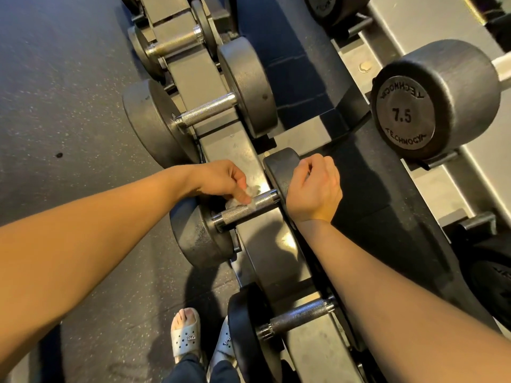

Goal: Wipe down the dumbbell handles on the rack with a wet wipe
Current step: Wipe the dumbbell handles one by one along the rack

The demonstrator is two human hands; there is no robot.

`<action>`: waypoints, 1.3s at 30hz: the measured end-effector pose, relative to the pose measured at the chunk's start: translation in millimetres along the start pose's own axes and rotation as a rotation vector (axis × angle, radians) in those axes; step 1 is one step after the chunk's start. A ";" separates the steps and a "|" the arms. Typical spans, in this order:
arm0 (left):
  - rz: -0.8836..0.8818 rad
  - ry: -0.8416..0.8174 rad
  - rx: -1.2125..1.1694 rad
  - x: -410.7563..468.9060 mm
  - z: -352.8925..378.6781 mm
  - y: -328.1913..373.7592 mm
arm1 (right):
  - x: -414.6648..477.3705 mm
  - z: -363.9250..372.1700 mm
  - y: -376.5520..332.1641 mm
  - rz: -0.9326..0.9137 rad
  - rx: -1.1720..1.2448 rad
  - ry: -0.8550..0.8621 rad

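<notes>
A black dumbbell lies across the lower rack rail (273,252), its knurled steel handle (243,211) running between a near weight head (199,239) and a far weight head (279,172). My left hand (221,181) presses a crumpled white wet wipe (249,196) against the top of that handle. My right hand (315,186) is curled over the rim of the far weight head. Other dumbbells sit on the same rail: one handle (207,110) farther up, one handle (301,316) nearer to me.
A "7.5" dumbbell head (406,117) sits on the upper tier at the right. Speckled dark rubber floor (60,106) spreads to the left. My feet in pale clogs (185,335) stand close to the rack's base.
</notes>
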State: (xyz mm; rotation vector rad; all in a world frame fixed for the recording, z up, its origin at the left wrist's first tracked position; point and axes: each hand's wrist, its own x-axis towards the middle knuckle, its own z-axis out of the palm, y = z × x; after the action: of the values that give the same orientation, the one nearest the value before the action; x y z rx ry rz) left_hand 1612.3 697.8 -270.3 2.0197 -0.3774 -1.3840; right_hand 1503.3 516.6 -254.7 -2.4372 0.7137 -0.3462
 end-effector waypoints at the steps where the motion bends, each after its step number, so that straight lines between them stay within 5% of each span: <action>1: 0.023 0.068 -0.049 4.2 3.8 1.6 | -0.1 0.1 0.0 0.000 0.003 -0.001; 4: 0.019 0.240 -0.075 14.0 17.6 3.7 | -0.6 1.3 0.1 0.002 0.002 -0.001; 10: 0.019 0.427 -0.727 -3.4 57.1 19.3 | 0.1 2.5 1.7 0.016 -0.019 0.004; 12: 0.074 0.547 -0.471 -6.0 69.9 13.7 | 1.0 2.2 1.7 0.015 -0.024 0.001; 16: 0.388 0.720 0.586 -15.9 78.8 -4.5 | 0.1 2.0 0.9 0.010 -0.021 0.010; 21: 0.376 0.593 1.009 -26.3 75.7 -10.8 | 0.1 1.8 -0.1 0.003 -0.004 0.013; 27: 0.164 0.353 1.098 -48.6 42.8 -3.0 | 0.0 -0.2 -1.4 0.005 0.006 0.004; 31: 0.207 0.582 0.436 -27.6 55.7 16.7 | 0.1 -0.4 -2.0 0.013 0.006 0.006; 33: 0.268 0.605 0.301 -17.0 71.6 23.6 | 0.1 0.1 -1.8 0.012 -0.002 0.004; 37: 0.379 0.706 0.716 -15.1 80.2 6.6 | -0.4 3.0 -0.2 0.013 0.015 0.030; 39: 0.322 0.613 0.833 -20.7 71.9 4.8 | 0.1 3.6 1.1 0.008 0.021 0.036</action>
State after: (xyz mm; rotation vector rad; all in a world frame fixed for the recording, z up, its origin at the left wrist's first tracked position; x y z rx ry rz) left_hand 1539.3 680.8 -268.8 2.7292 -1.0537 -0.3569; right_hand 1504.4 517.4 -258.3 -2.4133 0.7321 -0.3936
